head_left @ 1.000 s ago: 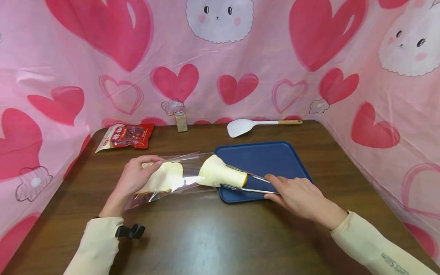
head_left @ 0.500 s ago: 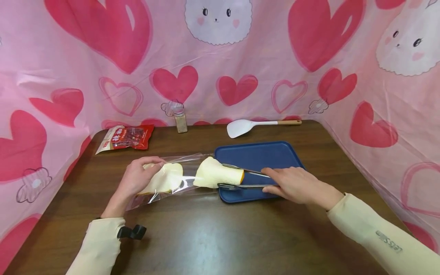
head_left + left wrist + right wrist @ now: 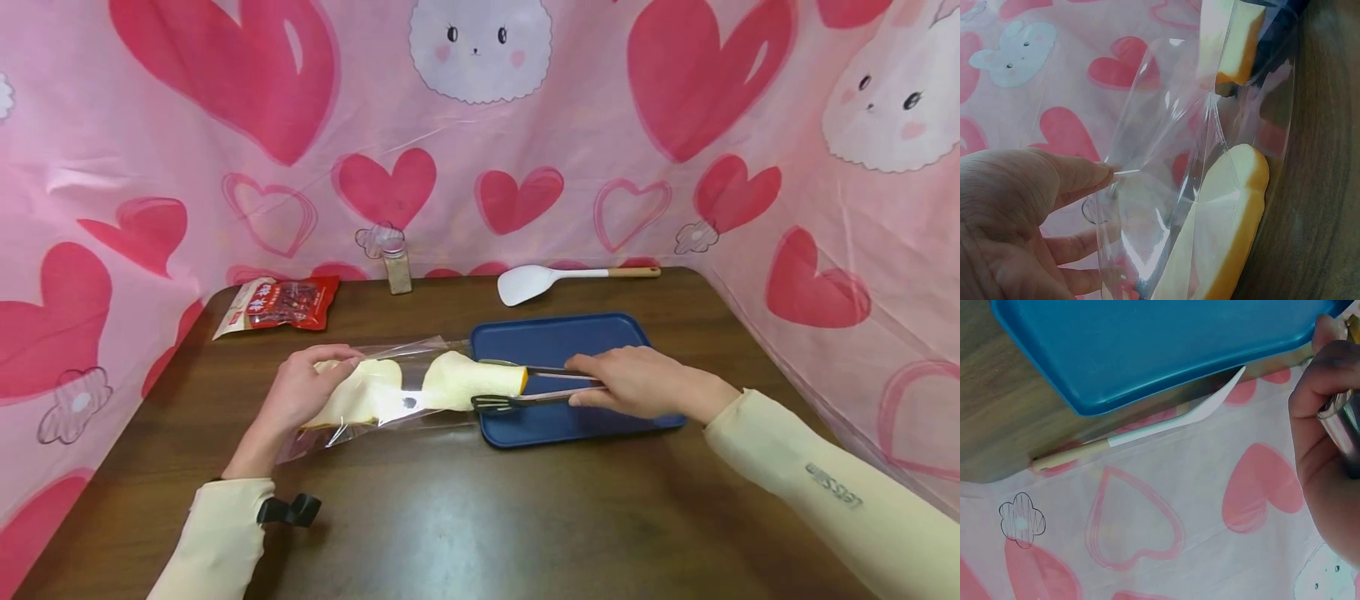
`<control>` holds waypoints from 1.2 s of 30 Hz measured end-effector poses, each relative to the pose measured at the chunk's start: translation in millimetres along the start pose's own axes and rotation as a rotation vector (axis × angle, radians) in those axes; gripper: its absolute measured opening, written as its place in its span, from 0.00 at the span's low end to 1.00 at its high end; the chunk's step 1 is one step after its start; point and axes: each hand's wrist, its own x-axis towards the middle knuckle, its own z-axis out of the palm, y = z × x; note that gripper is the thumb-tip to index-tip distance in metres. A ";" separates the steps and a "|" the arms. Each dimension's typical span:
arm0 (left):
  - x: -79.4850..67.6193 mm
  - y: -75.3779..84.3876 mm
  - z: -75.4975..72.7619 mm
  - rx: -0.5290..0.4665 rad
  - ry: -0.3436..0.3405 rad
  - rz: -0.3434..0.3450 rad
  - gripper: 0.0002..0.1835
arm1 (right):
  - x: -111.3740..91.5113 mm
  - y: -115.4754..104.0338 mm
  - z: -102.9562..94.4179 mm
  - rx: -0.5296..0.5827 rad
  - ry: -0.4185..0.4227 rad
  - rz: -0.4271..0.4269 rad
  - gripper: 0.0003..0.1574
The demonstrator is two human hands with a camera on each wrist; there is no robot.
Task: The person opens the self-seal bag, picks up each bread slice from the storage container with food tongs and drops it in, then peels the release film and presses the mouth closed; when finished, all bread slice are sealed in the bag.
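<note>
In the head view my left hand pinches the edge of a clear plastic bag, lifting its upper side. One bread slice with a yellow-brown crust lies inside the bag beneath that hand. My right hand grips metal tongs. Between the tong tips is a second bread slice, bent into a curl. Its left part lies in the bag's mouth, while its crust end sticks out over the blue tray. The right wrist view shows fingers curled round the tongs' metal handle.
A red bag of dried food lies at the back left, with a spice jar beside it. A white spatula with a wooden handle end lies behind the tray. Pink printed cloth walls the brown table.
My right hand has moved slightly left with the tongs, carrying the curled bread slice further into the bag. The left hand keeps its hold on the bag with little movement.
</note>
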 end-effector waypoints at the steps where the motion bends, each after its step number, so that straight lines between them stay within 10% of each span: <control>1: 0.0 0.2 0.2 -0.001 0.001 0.002 0.19 | 1.0 0.7 -0.2 0.001 0.000 -0.004 0.29; 36: 0.3 0.9 2.3 -0.006 0.001 0.007 0.18 | 40.9 11.9 14.4 -0.013 0.087 -0.032 0.36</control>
